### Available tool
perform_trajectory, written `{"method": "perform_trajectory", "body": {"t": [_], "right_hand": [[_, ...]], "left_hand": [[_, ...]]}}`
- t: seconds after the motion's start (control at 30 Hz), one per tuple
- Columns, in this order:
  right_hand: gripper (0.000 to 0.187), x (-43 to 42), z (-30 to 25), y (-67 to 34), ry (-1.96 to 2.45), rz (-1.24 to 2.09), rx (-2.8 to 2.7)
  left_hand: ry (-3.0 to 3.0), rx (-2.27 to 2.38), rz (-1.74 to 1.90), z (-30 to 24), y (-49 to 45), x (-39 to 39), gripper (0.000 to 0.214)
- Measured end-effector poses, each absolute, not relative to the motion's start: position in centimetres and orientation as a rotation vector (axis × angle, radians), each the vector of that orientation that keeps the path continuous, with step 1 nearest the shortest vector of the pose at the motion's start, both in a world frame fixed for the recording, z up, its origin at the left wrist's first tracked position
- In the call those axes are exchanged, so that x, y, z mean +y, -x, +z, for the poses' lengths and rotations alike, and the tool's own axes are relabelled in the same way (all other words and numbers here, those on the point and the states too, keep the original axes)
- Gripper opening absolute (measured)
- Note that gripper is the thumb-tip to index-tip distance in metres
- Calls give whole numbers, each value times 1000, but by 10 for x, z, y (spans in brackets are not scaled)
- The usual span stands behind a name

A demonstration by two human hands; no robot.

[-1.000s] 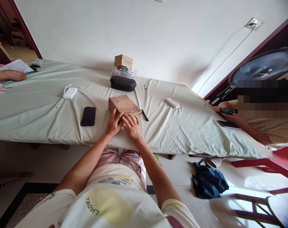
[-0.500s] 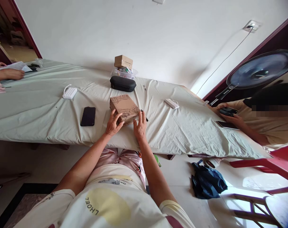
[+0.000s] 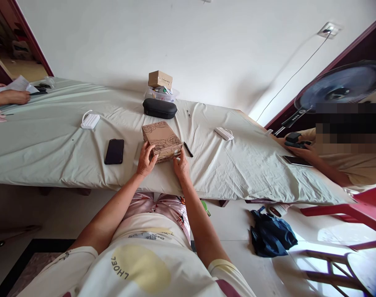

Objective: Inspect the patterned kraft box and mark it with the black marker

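A brown cardboard box (image 3: 162, 135) with black scribbled swirls sits on the cloth-covered table in front of me. At its near left corner, my left hand (image 3: 147, 160) grips the edge, thumb on the front side and fingers on the left. My right hand (image 3: 182, 164) holds the near right corner, fingers along the right side. A black pen (image 3: 188, 149) lies just right of the box. Further left is a dark phone (image 3: 114, 151), lying flat. Behind the box rests a black zip case (image 3: 159, 108).
Beyond the case, a small carton (image 3: 160, 78) stands on a clear plastic tub (image 3: 171, 96). White power banks lie left (image 3: 91, 121) and right (image 3: 224, 133). At right, a person holds a dark device (image 3: 296, 140) near a fan (image 3: 339, 93). Another person's hand (image 3: 19, 97) holds papers at far left.
Both hands have shifted from the top of the box down round its near corners. The pen beside it now shows fully. The box has barely moved.
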State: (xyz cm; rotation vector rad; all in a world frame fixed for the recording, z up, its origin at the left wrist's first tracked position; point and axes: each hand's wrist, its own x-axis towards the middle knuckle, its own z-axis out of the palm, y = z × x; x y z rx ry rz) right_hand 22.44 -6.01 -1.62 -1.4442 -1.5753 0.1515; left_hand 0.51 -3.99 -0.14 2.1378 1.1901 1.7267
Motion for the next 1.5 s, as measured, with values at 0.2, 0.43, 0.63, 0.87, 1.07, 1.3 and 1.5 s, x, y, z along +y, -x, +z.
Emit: {"method": "perform_trajectory", "body": {"t": [0.2, 0.43, 0.63, 0.87, 1.07, 1.3, 1.5], "right_hand": [[64, -58, -18, -222, 1526, 249, -1459], [61, -61, -9, -223, 1433, 293, -1379], [67, -65, -4, -220, 1246, 307, -1329], [75, -66, -5, -219, 1148, 292, -1339], [77, -75, 5, -215, 1207, 309, -1431], [68, -79, 14, -208, 1254, 342, -1536], [56, -72, 2, -209, 1401, 307, -1691]], "left_hand": [[-2069, 1153, 1792, -2, -5, -38, 48], [-2010, 1171, 1764, -4, -4, -36, 45], [-1880, 1183, 1693, -11, -4, -33, 45], [-1953, 1285, 1514, -16, -5, -28, 39], [-2124, 1467, 1490, -8, -3, -32, 31], [-2219, 1754, 1036, 4, -6, -42, 15], [-2238, 1858, 894, 11, -8, -46, 17]]}}
